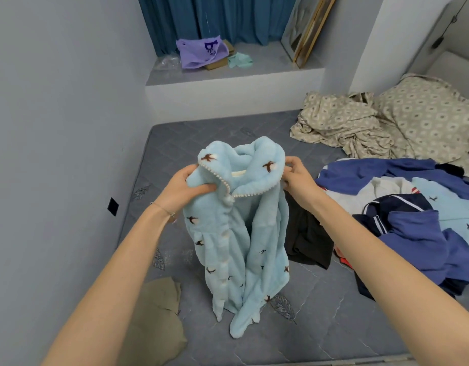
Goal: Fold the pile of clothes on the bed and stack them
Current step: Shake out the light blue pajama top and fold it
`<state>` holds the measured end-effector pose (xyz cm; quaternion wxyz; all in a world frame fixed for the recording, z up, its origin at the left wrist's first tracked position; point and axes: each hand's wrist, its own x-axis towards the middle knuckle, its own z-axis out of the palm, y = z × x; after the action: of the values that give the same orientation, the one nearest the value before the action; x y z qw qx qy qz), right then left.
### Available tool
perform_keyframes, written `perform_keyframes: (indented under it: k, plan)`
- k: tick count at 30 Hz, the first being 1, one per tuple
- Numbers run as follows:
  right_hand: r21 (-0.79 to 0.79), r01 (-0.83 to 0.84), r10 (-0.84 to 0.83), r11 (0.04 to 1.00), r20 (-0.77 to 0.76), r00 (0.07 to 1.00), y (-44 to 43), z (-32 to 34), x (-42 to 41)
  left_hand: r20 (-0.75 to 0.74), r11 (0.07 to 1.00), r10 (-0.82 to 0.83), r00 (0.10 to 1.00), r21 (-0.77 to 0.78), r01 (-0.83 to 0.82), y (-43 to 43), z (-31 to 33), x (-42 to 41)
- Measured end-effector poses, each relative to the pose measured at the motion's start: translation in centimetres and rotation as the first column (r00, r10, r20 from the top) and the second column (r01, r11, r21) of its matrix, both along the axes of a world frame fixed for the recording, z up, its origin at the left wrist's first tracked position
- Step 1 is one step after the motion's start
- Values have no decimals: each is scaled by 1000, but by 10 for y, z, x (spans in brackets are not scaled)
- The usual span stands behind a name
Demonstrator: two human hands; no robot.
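Note:
A light blue fleece pajama top [241, 233] with small dark bird prints and a pom-pom trimmed collar hangs upright above the grey mattress [320, 326]. My left hand [188, 187] grips its left shoulder at the collar. My right hand [298, 174] pinches the right side of the collar. Its hem and sleeves trail down onto the mattress. A pile of clothes [413, 220] lies to the right: blue, navy, white and light blue pieces. A black garment [307, 236] lies just behind the hanging top.
An olive-tan garment [159, 320] lies on the mattress at the front left. Patterned beige bedding [386, 125] is bunched at the back right. A grey wall runs along the left. A window ledge behind holds a purple bag [199, 52] and picture frames [307, 30].

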<state>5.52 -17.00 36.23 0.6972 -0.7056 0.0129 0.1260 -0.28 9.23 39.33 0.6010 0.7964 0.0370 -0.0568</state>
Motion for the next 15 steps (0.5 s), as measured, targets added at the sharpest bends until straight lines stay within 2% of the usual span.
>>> perform_keyframes:
  k: [3,7,9,10,12,13,15]
  plan:
    - [-1,-12,12,1000,9,1000,9,8,-3,5,997,41,999,66,-41,3,10,-1]
    - [-83,-116,129,990,172,977,16,28,-14,0,975,97,995,199,-95,11,18,-6]
    - [-192,-240,281,952,225,933,18,39,-25,44,963,147,988,221,-153,15,21,-11]
    - [-308,-273,352,911,238,905,20,43,-32,64,961,175,983,204,-184,17,22,-13]
    - [-533,-220,406,817,261,876,27,45,-44,93,959,225,970,155,-237,19,26,-19]
    - [-577,-146,381,804,309,871,31,45,-49,108,959,238,965,132,-251,20,28,-21]
    - [-561,12,288,827,444,849,36,45,-57,148,961,245,958,90,-260,24,35,-28]
